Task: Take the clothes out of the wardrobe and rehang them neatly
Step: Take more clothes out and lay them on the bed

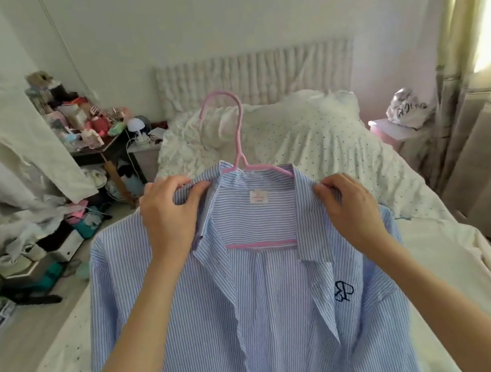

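My left hand (167, 216) pinches the collar of the striped shirt (259, 327), my right hand (347, 205) pinches the opposite shoulder. The shirt sits on its pink hanger (237, 129), spread over the bed (343, 145). I should tug both shoulders evenly, so the collar centres under the hook.

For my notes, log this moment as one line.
step: fitting striped shirt on pink hanger | left hand: pinches collar | right hand: pinches collar | place: over bed
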Tool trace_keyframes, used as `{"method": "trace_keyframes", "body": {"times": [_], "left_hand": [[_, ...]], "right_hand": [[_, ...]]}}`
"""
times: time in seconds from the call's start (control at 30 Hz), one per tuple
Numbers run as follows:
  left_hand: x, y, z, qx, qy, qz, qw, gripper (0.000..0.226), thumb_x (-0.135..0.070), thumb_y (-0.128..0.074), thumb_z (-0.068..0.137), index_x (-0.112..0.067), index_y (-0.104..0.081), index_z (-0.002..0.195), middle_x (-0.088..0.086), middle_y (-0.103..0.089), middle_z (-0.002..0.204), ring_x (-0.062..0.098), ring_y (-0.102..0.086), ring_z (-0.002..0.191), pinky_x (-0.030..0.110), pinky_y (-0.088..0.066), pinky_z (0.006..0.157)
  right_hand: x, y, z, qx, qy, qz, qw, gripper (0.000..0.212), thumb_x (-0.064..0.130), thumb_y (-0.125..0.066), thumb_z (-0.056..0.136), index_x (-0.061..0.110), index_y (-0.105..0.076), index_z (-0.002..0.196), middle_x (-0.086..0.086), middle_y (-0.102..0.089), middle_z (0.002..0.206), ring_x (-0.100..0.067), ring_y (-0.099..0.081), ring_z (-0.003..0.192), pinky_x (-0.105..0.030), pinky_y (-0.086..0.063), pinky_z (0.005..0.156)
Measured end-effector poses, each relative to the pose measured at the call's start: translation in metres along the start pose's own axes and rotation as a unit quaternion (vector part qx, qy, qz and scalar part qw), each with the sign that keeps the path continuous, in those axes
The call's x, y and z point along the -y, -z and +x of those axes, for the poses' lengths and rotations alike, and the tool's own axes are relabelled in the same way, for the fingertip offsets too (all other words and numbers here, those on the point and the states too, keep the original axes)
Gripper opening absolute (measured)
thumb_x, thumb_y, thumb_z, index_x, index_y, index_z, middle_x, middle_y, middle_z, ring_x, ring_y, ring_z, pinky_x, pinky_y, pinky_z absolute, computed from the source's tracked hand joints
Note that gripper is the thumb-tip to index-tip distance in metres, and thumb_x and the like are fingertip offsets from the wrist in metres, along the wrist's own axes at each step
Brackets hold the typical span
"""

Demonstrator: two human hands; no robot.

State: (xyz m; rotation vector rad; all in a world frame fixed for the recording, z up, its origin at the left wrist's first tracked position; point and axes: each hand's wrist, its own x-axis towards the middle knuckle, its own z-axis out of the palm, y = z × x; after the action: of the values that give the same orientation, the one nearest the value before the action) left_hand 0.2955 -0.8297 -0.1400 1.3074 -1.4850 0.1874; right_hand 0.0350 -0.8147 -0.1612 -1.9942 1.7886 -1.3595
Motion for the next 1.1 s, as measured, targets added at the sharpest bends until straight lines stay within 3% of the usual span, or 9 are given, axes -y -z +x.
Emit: {"method": "trace_keyframes", "body": {"times": [0.13, 0.27, 0.53, 0.83, 0.97, 1.1], "left_hand": [[0.063, -0.058, 0.047, 0.059, 0.004, -0.021, 0.998, 0.023, -0.024, -0.071, 0.079, -0.003, -0.069, 0.086, 0.007, -0.065, 0.082, 0.013, -0.051, 0.081, 0.023, -0.038, 0.076], [0.124, -0.115, 0.077, 0.141, 0.051, -0.042, 0.988, 0.021, -0.022, -0.071, 0.08, -0.003, -0.069, 0.089, 0.007, -0.065, 0.087, 0.016, -0.053, 0.085, 0.015, -0.033, 0.075], [0.217, -0.24, 0.071, 0.312, 0.117, -0.032, 0.942, 0.02, -0.028, -0.067, 0.082, -0.01, -0.067, 0.09, 0.001, -0.063, 0.084, 0.019, -0.057, 0.084, 0.034, -0.047, 0.072], [0.297, -0.369, 0.037, 0.521, 0.179, 0.066, 0.832, 0.021, -0.038, -0.06, 0.087, -0.017, -0.063, 0.087, 0.0, -0.06, 0.089, 0.018, -0.056, 0.085, 0.033, -0.046, 0.07], [0.312, -0.427, 0.031, 0.546, 0.143, 0.132, 0.815, 0.023, -0.035, -0.052, 0.093, -0.018, -0.051, 0.077, -0.001, -0.051, 0.081, 0.022, -0.055, 0.079, 0.029, -0.035, 0.059], [0.324, -0.483, 0.041, 0.523, 0.122, 0.17, 0.826, 0.025, -0.033, -0.047, 0.095, -0.013, -0.055, 0.082, 0.002, -0.056, 0.086, 0.025, -0.056, 0.079, 0.032, -0.038, 0.059]], "right_hand": [[-0.021, -0.063, 0.067, 0.029, -0.029, 0.003, 0.999, 0.019, 0.022, -0.053, 0.093, 0.006, -0.063, 0.089, 0.004, -0.055, 0.083, -0.016, -0.05, 0.081, -0.024, -0.033, 0.072], [-0.048, -0.119, 0.116, 0.065, -0.074, -0.012, 0.995, 0.019, 0.023, -0.054, 0.093, 0.007, -0.064, 0.089, 0.005, -0.054, 0.082, -0.014, -0.048, 0.082, -0.026, -0.032, 0.074], [-0.135, -0.209, 0.154, 0.123, -0.186, -0.038, 0.974, 0.018, 0.023, -0.056, 0.092, 0.009, -0.065, 0.086, 0.003, -0.057, 0.082, -0.016, -0.052, 0.081, -0.025, -0.034, 0.073], [-0.257, -0.3, 0.167, 0.259, -0.275, -0.081, 0.922, 0.021, 0.027, -0.055, 0.092, 0.008, -0.065, 0.089, 0.001, -0.058, 0.086, -0.02, -0.054, 0.084, -0.03, -0.039, 0.073], [-0.3, -0.335, 0.178, 0.267, -0.314, -0.093, 0.906, 0.025, 0.028, -0.05, 0.094, 0.007, -0.062, 0.092, -0.002, -0.059, 0.092, -0.022, -0.055, 0.086, -0.038, -0.044, 0.077], [-0.331, -0.364, 0.203, 0.252, -0.349, -0.099, 0.897, 0.022, 0.027, -0.045, 0.096, 0.011, -0.055, 0.085, 0.001, -0.053, 0.089, -0.021, -0.05, 0.088, -0.043, -0.04, 0.085]]}}
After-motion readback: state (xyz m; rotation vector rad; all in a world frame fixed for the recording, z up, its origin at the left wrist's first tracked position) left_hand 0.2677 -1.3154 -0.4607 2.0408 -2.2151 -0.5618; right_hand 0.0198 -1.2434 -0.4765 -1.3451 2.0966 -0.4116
